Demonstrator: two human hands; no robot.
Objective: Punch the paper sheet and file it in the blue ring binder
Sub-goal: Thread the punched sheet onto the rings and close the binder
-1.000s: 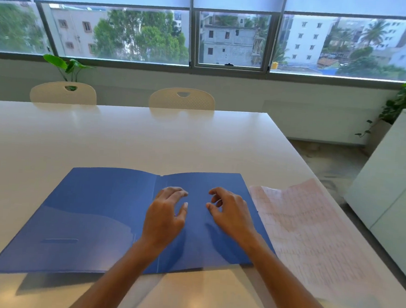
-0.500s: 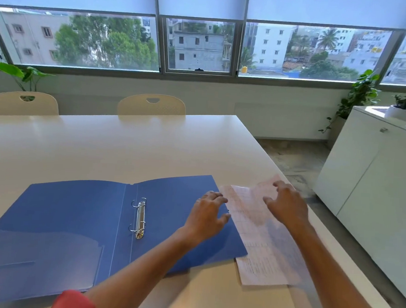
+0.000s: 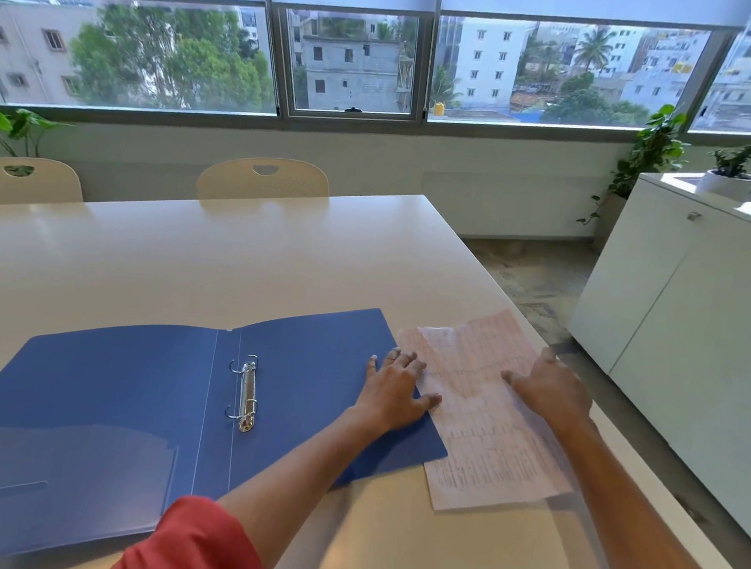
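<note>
Head view looks down on a long, glossy white table (image 3: 233, 265) that runs toward a band of windows (image 3: 354, 60) at 12 o'clock, half covered by roller blinds. Two cream chairs (image 3: 263, 181) stand tucked in at the far edge, a white cabinet (image 3: 682, 314) with a potted plant (image 3: 730, 173) on top stands at 3 o'clock, and leafy plants grow at both ends of the sill.

Lying open and flat at 7 o'clock is the blue ring binder (image 3: 103, 403). Its spine and metal ring mechanism (image 3: 246, 393) run from 6 to 12 o'clock, with the rings parted. Just beside its right cover, at 4 o'clock, lies the paper sheet (image 3: 488, 430), printed face up. Its long axis also runs near to far, tilted slightly leftward at the far end, with its left edge touching the binder.

Spread flat, the left hand (image 3: 395, 390) straddles the binder's right edge and the sheet. On the sheet's right side, the right hand (image 3: 550, 392) rests with fingers extended, gripping nothing.
</note>
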